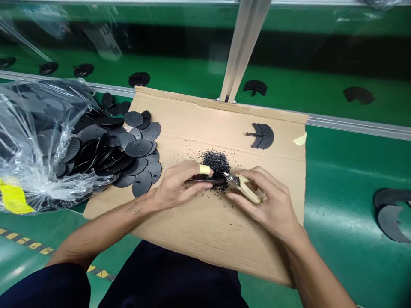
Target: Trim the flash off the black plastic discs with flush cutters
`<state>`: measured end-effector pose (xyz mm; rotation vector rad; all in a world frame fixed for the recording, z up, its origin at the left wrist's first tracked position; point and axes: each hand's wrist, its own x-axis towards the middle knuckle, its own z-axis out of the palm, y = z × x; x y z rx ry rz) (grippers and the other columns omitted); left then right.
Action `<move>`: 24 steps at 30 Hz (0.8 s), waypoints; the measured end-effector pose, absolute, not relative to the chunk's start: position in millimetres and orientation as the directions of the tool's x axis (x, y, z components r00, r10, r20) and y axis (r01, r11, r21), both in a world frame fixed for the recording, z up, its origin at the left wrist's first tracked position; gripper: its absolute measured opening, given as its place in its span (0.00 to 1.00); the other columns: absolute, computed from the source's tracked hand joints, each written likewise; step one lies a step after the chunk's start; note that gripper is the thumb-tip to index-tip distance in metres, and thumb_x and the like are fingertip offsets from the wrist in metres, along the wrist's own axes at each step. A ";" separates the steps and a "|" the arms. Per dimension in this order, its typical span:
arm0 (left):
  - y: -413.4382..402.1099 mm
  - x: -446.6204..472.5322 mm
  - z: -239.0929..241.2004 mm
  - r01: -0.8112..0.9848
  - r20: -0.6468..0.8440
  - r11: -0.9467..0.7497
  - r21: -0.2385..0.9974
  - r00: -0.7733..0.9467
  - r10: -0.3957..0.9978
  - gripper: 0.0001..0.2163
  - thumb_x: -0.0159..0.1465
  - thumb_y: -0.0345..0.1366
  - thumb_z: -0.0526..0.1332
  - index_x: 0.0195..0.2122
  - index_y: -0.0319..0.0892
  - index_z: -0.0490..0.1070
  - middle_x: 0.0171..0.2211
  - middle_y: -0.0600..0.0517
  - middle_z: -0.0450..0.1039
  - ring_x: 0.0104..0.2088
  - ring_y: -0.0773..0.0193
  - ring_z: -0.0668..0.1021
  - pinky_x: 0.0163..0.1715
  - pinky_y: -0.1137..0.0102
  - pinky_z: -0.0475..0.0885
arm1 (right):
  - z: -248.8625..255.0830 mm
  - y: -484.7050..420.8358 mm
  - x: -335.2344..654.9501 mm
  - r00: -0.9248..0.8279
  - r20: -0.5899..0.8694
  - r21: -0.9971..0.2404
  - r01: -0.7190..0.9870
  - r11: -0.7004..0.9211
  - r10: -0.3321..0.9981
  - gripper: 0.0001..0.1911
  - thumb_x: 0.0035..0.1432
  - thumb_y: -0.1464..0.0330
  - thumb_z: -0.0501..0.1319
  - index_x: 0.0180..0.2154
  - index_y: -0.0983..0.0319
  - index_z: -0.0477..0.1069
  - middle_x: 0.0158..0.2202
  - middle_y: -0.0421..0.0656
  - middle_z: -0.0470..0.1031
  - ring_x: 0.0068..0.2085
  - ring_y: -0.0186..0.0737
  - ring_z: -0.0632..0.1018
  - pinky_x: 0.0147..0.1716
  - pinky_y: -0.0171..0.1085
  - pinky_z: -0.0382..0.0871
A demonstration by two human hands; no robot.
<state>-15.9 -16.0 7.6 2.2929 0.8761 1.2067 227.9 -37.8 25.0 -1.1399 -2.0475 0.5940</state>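
Note:
My left hand [180, 183] pinches a thin black plastic disc [208, 181], seen almost edge-on, with yellow tape wrapped round one finger. In my right hand [269, 199] is a pair of flush cutters [247, 188] with pale yellow handles. Their metal jaws are close to the disc's right end; whether they touch it I cannot tell. Beneath and behind both lies a heap of small black plastic clippings [215, 164] on the cardboard sheet [192, 231]. Farther back on the cardboard rests a black crescent-shaped part [263, 136] with a short stem.
Many black oval discs [138, 148] spill from a clear plastic bag [41, 128] at the left. An upright metal post [244, 51] stands behind the cardboard. More black parts lie on the green surface beyond, and curved ones [393, 220] at the right.

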 end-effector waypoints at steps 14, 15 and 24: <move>-19.1 -10.0 2.2 0.315 0.536 -0.763 0.564 0.564 0.628 0.14 0.66 0.20 0.56 0.48 0.38 0.75 0.39 0.46 0.81 0.40 0.62 0.83 0.40 0.67 0.81 | 22.6 -43.9 225.9 -0.456 0.564 -0.585 0.368 0.723 0.688 0.16 0.61 0.72 0.66 0.51 0.61 0.72 0.40 0.50 0.81 0.38 0.43 0.81 0.34 0.42 0.76; -18.9 -10.5 4.3 0.299 0.515 -0.731 0.614 0.550 0.658 0.13 0.66 0.21 0.57 0.48 0.37 0.75 0.39 0.46 0.82 0.40 0.63 0.83 0.40 0.69 0.81 | 23.3 -42.5 227.2 -0.430 0.554 -0.615 0.366 0.699 0.713 0.18 0.60 0.72 0.68 0.51 0.61 0.72 0.41 0.50 0.81 0.39 0.44 0.81 0.35 0.43 0.77; -19.7 -10.8 -0.4 0.246 0.522 -0.710 0.660 0.530 0.668 0.09 0.66 0.26 0.64 0.48 0.36 0.76 0.38 0.44 0.83 0.36 0.64 0.84 0.36 0.72 0.80 | 23.9 -43.1 223.5 -0.462 0.548 -0.612 0.347 0.710 0.698 0.18 0.58 0.78 0.65 0.50 0.61 0.73 0.39 0.49 0.81 0.38 0.44 0.81 0.34 0.43 0.76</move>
